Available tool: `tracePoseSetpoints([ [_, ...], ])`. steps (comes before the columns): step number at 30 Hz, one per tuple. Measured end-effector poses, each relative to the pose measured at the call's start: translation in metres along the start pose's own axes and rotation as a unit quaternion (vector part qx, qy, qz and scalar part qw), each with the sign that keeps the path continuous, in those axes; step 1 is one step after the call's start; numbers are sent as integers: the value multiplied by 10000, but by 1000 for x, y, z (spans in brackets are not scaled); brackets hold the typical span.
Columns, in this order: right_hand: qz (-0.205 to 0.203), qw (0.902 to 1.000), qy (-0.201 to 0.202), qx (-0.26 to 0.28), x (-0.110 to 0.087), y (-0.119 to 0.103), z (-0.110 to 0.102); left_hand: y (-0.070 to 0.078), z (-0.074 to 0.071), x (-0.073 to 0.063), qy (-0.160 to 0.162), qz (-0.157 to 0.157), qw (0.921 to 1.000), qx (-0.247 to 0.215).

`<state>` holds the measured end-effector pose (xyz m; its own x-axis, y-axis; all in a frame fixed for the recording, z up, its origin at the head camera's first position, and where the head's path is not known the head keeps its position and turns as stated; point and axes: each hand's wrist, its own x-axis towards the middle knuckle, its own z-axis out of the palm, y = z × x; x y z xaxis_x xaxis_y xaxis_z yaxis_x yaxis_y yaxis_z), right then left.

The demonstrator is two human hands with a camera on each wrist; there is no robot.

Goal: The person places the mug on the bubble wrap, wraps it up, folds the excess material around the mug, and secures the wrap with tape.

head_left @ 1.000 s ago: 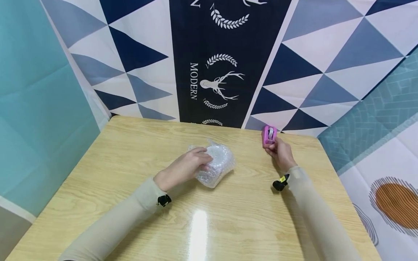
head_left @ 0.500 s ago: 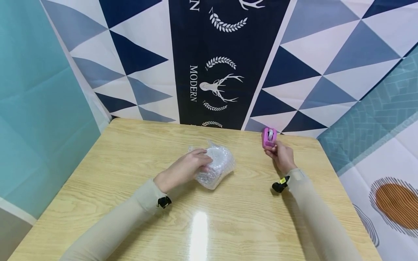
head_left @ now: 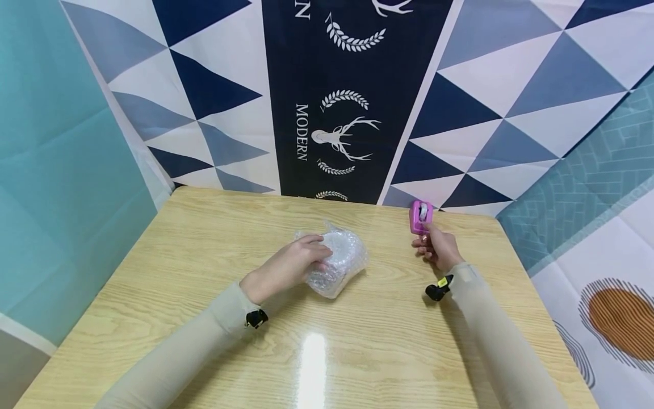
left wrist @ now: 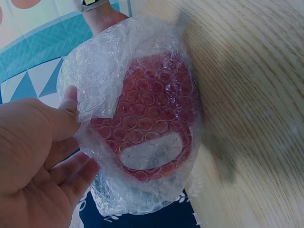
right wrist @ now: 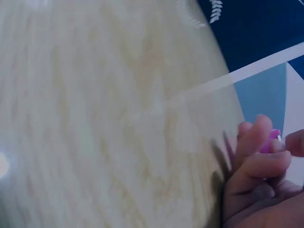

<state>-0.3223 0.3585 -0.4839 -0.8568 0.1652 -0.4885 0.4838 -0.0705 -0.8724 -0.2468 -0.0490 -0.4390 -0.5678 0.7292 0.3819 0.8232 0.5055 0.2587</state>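
A red mug (left wrist: 147,104) with a handle shows through the bubble wrap (head_left: 343,250) around it, and the bundle stands on the table. My left hand (head_left: 291,261) holds the bundle's left side, its thumb pressing the wrap in the left wrist view. At the table's back right edge is a pink tape dispenser (head_left: 420,217) with a roll of clear tape (head_left: 423,212). My right hand (head_left: 440,245) is at the dispenser's near end, thumb and forefinger apparently pinching the tape end. Its other fingers are curled below. In the right wrist view these fingers (right wrist: 256,166) hide most of the dispenser.
The wooden table (head_left: 230,227) ends at a patterned cloth wall (head_left: 332,102) behind the dispenser. Teal cloth (head_left: 76,170) hangs at the left and more patterned cloth (head_left: 587,227) at the right. A light reflection lies on the table's near part.
My right hand's fingers have drawn back slightly from the dispenser toward me, with the thumb at its near end. The dispenser and my left hand on the wrapped mug have hardly moved.
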Motion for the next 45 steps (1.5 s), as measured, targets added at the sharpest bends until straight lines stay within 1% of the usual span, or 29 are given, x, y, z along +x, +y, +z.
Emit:
tracePoseSetpoints([
  [5,335,9982,-356,339,-5,-2,-4,1,-1,-1,13,-43,10000,19],
  [8,537,9968,-472,358,-9,-3,-6,2,-1,-1,-4,-44,10000,41],
  [10,586,9964,-513,331,-11,-3,-7,2,-1,0,-18,-31,10000,72],
  [14,501,9976,-375,296,-12,-2,-5,2,0,0,-39,-52,10000,74],
  [18,365,9993,-5,122,-8,0,1,3,0,-1,-24,-57,10000,23],
  [22,294,9992,260,1,-1,2,4,3,0,-1,-23,-91,10000,-27],
  [27,413,9988,235,107,1,0,5,3,1,-1,-56,-164,9998,-64],
  [31,375,9990,117,221,-1,-5,6,3,1,-1,-80,-162,9998,-51],
  [34,284,9988,-10,407,-2,-8,8,3,0,-1,-117,-168,9998,-58],
  [38,226,9965,-119,798,-4,-9,10,2,-1,-1,-155,-197,9997,-74],
  [42,185,9944,-45,1035,-6,-5,9,2,-1,-1,-174,-222,9996,-70],
  [45,72,9918,-217,1254,-6,-2,7,2,-1,-1,-159,-233,9996,-38],
])
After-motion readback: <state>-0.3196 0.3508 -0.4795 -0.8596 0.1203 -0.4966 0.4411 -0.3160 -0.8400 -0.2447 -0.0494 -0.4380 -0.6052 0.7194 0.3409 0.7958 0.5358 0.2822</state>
